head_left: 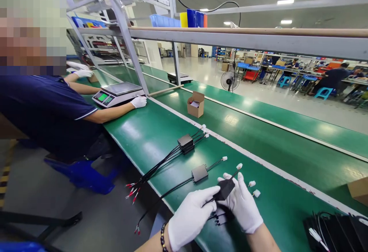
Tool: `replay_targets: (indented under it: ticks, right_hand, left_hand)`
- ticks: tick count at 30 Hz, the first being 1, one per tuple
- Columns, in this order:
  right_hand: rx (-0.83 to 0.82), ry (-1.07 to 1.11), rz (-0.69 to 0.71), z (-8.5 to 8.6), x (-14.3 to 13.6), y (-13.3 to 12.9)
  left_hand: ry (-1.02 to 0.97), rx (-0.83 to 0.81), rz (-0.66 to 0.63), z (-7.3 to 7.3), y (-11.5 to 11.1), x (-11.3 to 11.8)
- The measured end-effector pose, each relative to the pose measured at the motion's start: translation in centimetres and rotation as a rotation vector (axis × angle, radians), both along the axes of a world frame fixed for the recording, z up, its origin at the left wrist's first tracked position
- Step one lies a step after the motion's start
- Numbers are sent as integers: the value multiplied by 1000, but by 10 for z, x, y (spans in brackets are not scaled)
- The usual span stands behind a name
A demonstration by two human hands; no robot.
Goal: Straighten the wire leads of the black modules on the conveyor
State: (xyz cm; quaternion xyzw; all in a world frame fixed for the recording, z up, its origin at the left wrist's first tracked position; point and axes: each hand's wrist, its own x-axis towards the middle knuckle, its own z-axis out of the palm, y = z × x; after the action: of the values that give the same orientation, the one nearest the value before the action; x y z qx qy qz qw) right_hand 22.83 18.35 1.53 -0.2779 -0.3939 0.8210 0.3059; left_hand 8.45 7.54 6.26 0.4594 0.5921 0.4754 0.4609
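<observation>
Both my hands wear white gloves and hold one small black box-shaped module with cables above the green bench. My left hand pinches its near left side, by the cable end. My right hand grips it from the right, and a short lead with a white connector sticks up past the fingers. Beneath my hands another module is partly hidden. Just left lies a single module, its long cable ending in red-tipped wires. Farther off sits a stack of similar modules with bundled cables.
A small open carton stands on the conveyor strip. On the left, a co-worker's gloved hand rests by a weighing scale. Several black modules lie at lower right, near a cardboard box. A metal shelf frame spans overhead.
</observation>
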Motion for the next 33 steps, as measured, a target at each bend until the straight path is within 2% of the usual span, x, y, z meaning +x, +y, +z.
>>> replay_targets:
  ticks: [3,5,10,13,15,18,22,24,26,28,31,33]
  right_hand:
    - [-243,29,63,5,-4,-5]
    - [-299,34,29,8,-5,-8]
    - [-255,224,-27,15,-2,-11]
    - [-174,304,1,17,-6,-17]
    - [-157,317,26,18,-9,-22]
    - [-169,327,-17,18,-10,-18]
    - [-44,238,-341,21,8,9]
    - [36,123,-429,22,19,23]
    - [24,100,-458,24,27,30]
    - [-89,174,-440,26,30,32]
    - [-281,301,-315,28,29,32]
    - [-346,347,-243,28,28,31]
  left_hand:
    - [130,-4,-48,3,-4,8]
    - [175,-9,-64,3,-6,11]
    - [258,-154,-43,6,-4,10]
    - [493,-275,17,4,2,10]
    - [655,-261,51,-3,4,12]
    - [857,-121,86,-26,0,11]
    - [1161,225,156,-61,-14,2]
    - [1255,418,194,-68,-18,-1]
    - [1277,555,236,-65,-19,-2]
    - [1257,645,276,-54,-18,0]
    - [1238,731,329,-35,-17,5]
    - [1232,758,347,-28,-18,6]
